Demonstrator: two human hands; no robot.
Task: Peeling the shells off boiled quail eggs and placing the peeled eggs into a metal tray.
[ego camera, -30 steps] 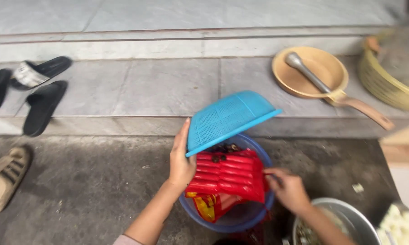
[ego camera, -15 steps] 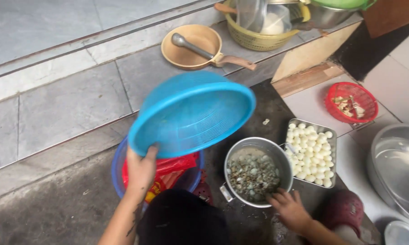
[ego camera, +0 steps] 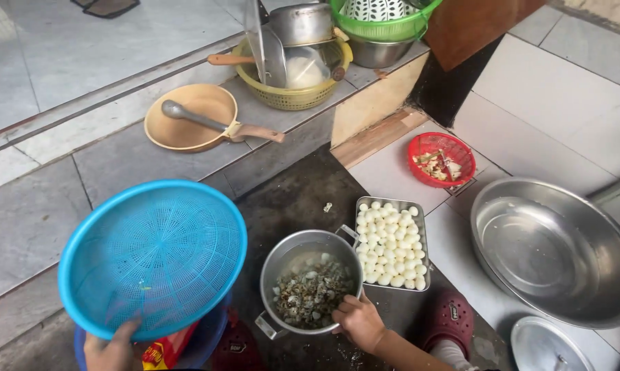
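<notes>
My left hand (ego camera: 112,349) grips the lower rim of a round blue mesh strainer (ego camera: 152,257), held tilted with its hollow side facing me. Below it is a blue basin (ego camera: 210,336) with a red and yellow package (ego camera: 160,354) peeking out. My right hand (ego camera: 360,321) rests on the near rim of a metal pot (ego camera: 310,282) full of speckled shells and small eggs. Right of the pot lies a metal tray (ego camera: 391,244) filled with several peeled white eggs.
A large steel basin (ego camera: 554,251) and a steel lid (ego camera: 550,347) sit at the right. A red basket of scraps (ego camera: 442,158) lies beyond the tray. On the step are a tan bowl with a ladle (ego camera: 193,117), a yellow basket (ego camera: 292,72) and a green basket (ego camera: 382,19). My red sandal (ego camera: 449,321) is nearby.
The view has swung right. The blue strainer has dropped lower left over the basin, still in my left hand. My right hand has come up onto the pot's rim.
</notes>
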